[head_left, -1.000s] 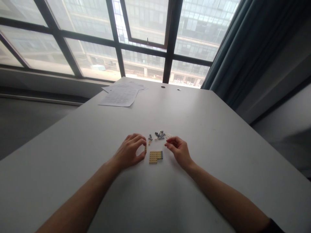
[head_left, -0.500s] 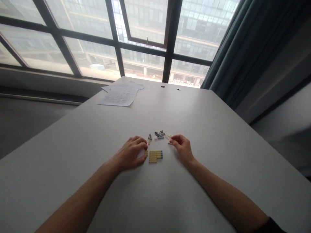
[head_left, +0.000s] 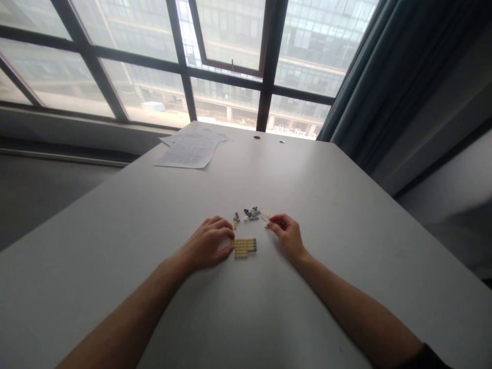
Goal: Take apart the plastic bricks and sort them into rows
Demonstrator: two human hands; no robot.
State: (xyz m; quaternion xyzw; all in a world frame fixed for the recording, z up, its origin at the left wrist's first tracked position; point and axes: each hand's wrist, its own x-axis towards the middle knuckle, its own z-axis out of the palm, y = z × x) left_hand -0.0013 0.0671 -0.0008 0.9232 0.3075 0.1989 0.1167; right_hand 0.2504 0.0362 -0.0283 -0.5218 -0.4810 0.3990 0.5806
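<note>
My left hand curls around a small tan brick, its thumb and fingers at the brick's ends. That brick lies against the left side of a flat tan arrangement of studded bricks, with a grey brick at its right edge. Whether the two are joined I cannot tell. My right hand is closed in a pinch on a small white piece, mostly covered by the fingertips. A white studded plate is just beyond those fingertips.
Loose grey and dark pieces lie in a small heap behind the tan bricks. A few small grey and tan pieces sit left of it. Printed papers rest at the white table's far left, before the windows.
My left hand has shifted slightly right, and the gap between its tan brick and the tan arrangement has closed. My right hand has barely moved.
</note>
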